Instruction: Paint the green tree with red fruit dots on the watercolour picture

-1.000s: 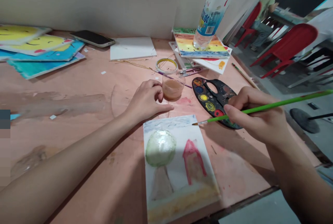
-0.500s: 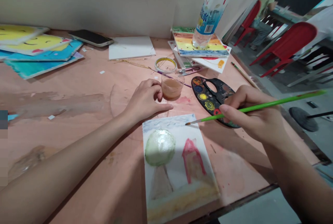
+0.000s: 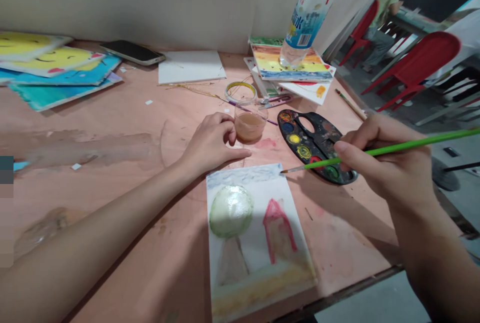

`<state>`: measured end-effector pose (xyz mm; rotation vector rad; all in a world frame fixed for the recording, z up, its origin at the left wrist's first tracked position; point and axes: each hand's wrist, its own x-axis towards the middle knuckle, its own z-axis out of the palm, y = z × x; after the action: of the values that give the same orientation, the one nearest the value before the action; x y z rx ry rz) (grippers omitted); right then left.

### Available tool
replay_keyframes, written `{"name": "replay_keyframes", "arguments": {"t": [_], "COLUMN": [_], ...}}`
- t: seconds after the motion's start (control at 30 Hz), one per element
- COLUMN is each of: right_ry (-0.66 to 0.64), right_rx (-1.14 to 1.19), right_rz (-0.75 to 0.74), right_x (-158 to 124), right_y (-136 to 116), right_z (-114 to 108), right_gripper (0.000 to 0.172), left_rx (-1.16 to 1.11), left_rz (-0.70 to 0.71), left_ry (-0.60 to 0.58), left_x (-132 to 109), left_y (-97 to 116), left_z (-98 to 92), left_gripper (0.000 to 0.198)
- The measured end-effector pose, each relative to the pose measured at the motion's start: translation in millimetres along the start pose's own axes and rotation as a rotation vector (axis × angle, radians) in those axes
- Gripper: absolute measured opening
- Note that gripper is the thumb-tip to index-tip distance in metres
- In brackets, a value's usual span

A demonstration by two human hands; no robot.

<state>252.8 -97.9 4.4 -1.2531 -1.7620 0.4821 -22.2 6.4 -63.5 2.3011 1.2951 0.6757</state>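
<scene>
In the head view, the right hand had its fingers clenched around a slim green paintbrush; the black oval paint palette lay just under those fingers, the brush tip just beside a painted white canvas board; the left hand lay released, its curled fingers just beside a clear cup of brownish water, on the peach tabletop.

Green paintbrush across palette (black; oval)

Painting workshop or art class: paint-stained desk, painted boards upper left, palette centre, red plastic chairs and seated person upper right.
</scene>
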Motion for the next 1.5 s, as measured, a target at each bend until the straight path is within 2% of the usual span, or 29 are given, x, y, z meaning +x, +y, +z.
{"name": "replay_keyframes", "arguments": {"t": [0.07,0.2,0.33,0.43,0.5,0.6,0.67,0.77,0.93,1.1,1.4,1.5], "right_ry": [-0.034,-0.082,0.046,0.141,0.071,-0.078,-0.086,-0.074,-0.193,-0.163,0.011,0.012], "right_rx": [0.015,-0.082,-0.087,-0.026,0.022,0.019,-0.043,-0.089,-0.075,-0.084,-0.076,-0.077], "right_rz": [0.007,-0.106,-0.083,0.048,0.107,0.017,-0.056,-0.09,-0.183,-0.185,-0.067,-0.021], "right_x": [-1,2,2,-3,-5,-3,1,10,18,14,-4,-7], "right_y": [1,0,-3,-5,-9,-20,-28,-38,-47,-45,-22,-21], "right_z": [0,2,4,9,15,26,34,47,63,59,43,42], "right_gripper": [0.027,0.029,0.031,0.025,0.021,0.021,0.025,0.028,0.032,0.032,0.032,0.033], "left_rx": [-0.003,-0.011,-0.011,-0.012,-0.013,-0.009,-0.007,-0.008,-0.027,-0.02,0.012,0.002], "left_rz": [0.001,-0.004,-0.036,-0.057,-0.062,-0.061,-0.049,-0.026,-0.016,-0.003,0.017,0.012], "left_ry": [0.0,0.0,-0.017,-0.021,-0.023,-0.027,-0.023,-0.003,0.03,0.048,0.029,0.027], "left_x": [0,0,1,0,0,-2,-3,-3,-4,-5,-2,-2], "left_y": [0,2,6,9,11,11,10,8,6,5,1,2], "left_z": [0.3,-0.9,-3.8,-5.5,-6.2,-6.4,-5.6,-3.5,-0.6,2.0,3.1,2.5], "left_gripper": [0.044,0.045,0.044,0.044,0.044,0.044,0.044,0.046,0.043,0.041,0.041,0.041]}}
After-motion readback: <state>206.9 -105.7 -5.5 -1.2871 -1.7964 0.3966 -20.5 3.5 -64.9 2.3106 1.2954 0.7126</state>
